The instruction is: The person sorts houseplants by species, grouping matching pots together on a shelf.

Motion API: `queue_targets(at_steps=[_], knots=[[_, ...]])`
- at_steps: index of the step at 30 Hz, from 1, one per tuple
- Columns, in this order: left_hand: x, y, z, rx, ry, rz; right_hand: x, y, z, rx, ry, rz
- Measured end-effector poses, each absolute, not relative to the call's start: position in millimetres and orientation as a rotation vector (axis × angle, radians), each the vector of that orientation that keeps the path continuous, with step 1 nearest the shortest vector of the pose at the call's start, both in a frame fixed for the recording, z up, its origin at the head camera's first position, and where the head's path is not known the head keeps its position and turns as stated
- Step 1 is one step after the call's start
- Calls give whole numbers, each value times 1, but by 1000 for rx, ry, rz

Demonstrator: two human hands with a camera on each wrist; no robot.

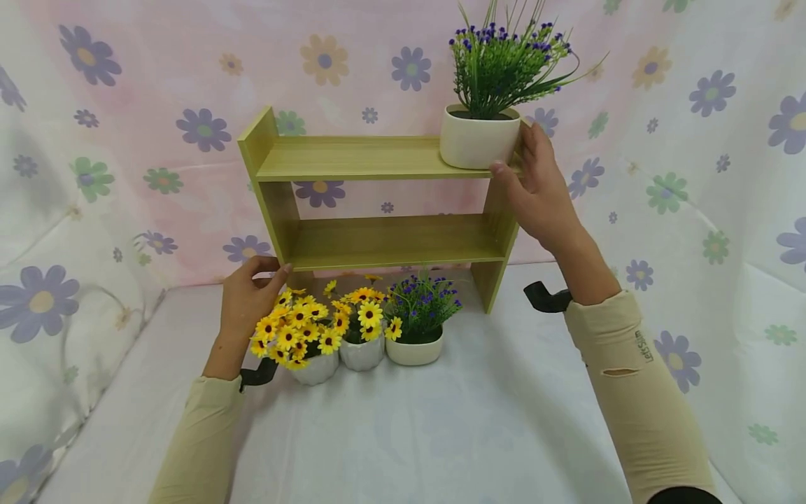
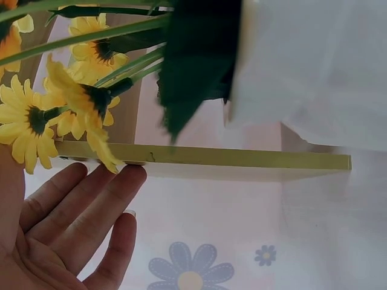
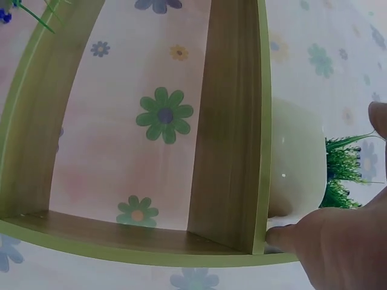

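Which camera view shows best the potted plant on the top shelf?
The head view: the white pot and nearly all the purple-flowered plant show there, with only the upper tips cut off. The right wrist view shows the pot sideways and part of the plant, beside the right hand. The left wrist view shows none.

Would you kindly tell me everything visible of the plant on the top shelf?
The plant has a glossy, off-white pot, dark filling, and artificial-looking green foliage with small purple flowers; the head view crops its top. It stands upright on the top shelf, at the right end. The right hand is beside it; contact is unclear.
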State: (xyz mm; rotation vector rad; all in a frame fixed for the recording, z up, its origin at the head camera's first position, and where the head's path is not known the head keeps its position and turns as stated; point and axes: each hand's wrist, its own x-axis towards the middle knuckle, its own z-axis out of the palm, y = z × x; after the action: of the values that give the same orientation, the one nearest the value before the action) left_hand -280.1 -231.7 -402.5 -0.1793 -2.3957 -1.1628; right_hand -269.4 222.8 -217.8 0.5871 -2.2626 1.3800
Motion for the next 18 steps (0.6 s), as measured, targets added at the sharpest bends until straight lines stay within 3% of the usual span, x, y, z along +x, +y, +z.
queue_targets(at_steps=[18], knots=[[-281, -231, -402, -154, -2420, -1143, -230, 224, -287, 797, -2052, 1299]])
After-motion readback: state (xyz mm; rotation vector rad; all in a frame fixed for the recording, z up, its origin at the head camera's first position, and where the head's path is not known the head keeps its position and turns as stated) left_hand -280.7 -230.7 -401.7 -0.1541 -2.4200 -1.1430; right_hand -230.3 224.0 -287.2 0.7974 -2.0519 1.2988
